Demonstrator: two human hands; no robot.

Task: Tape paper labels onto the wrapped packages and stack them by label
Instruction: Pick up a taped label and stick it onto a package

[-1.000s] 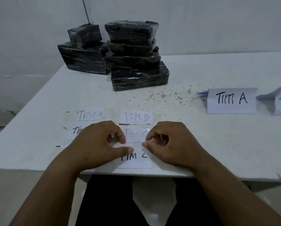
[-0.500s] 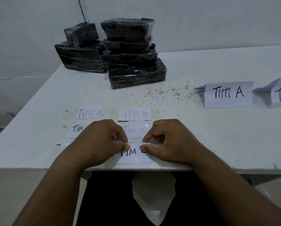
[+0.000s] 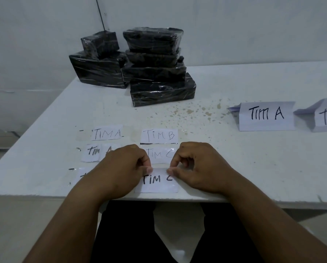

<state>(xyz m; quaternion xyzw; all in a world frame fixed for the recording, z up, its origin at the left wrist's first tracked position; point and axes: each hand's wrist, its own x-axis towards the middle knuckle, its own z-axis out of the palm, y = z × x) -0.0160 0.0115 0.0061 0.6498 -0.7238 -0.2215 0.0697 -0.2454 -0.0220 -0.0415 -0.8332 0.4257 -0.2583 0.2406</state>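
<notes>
Labels at the table's [image 3: 253,168] near edge, packages [image 3: 155,73] stacked at its far left corner.
My left hand [image 3: 120,168] and right hand [image 3: 200,168] pinch the near label's [image 3: 157,184] far edge; its long axis runs left–right, packages well beyond.

White table [image 3: 253,168] — brown speckles [image 3: 189,112] mid-surface — before a pale wall [image 3: 234,25].

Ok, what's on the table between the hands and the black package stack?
In the head view, paper labels: TIM B and a TIM C, then speckled bare table.
</notes>
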